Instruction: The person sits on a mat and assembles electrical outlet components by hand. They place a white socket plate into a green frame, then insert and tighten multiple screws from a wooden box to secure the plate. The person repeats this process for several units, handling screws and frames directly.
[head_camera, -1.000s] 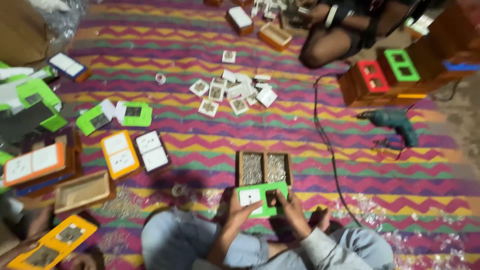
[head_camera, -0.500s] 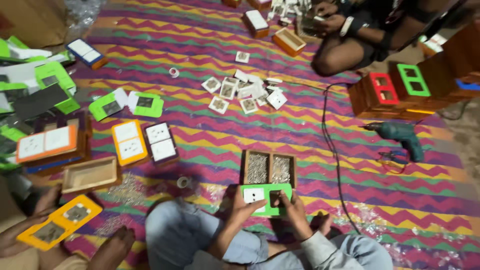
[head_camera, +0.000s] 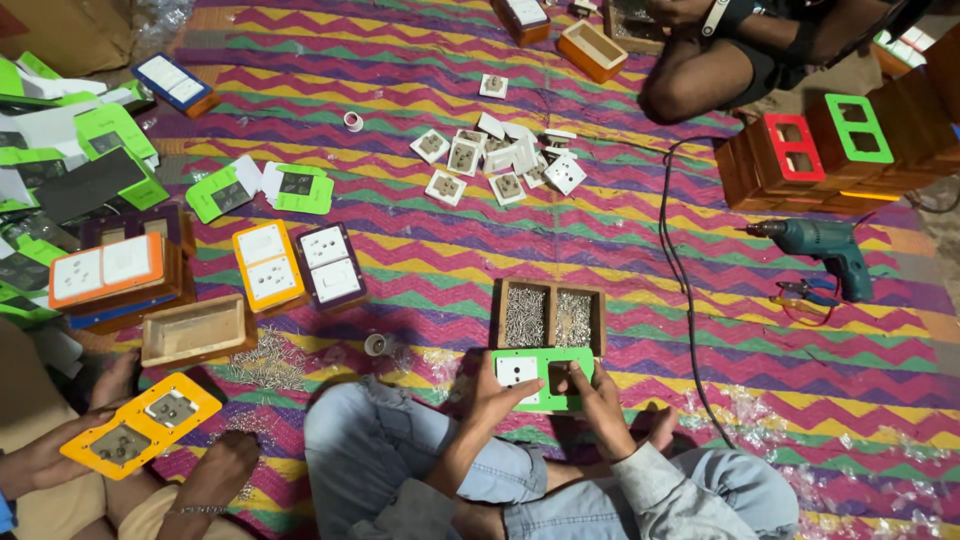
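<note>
Right now I see both of my hands closed on a green switch plate (head_camera: 545, 378), held over my lap just on the near side of the wooden screw box (head_camera: 550, 315). My left hand (head_camera: 497, 392) grips the plate's left end, thumb lying beside the white switch module (head_camera: 517, 371) set in it. My right hand (head_camera: 598, 395) clamps the right end, fingers (head_camera: 572, 377) pressed at the plate's empty opening. The screw box, two compartments full of small screws, touches the plate's far edge. Right of the box, well apart, lies a teal power drill (head_camera: 820, 245), with a black cord (head_camera: 672, 270) running between them. Beyond the box sits a scatter of white socket modules (head_camera: 495, 160). Left of the box lie a yellow plate (head_camera: 268, 265) and a dark plate (head_camera: 331, 264), side by side. Far to its lower left, another person's hand (head_camera: 45, 462) holds an orange-yellow plate (head_camera: 142, 425).
</note>
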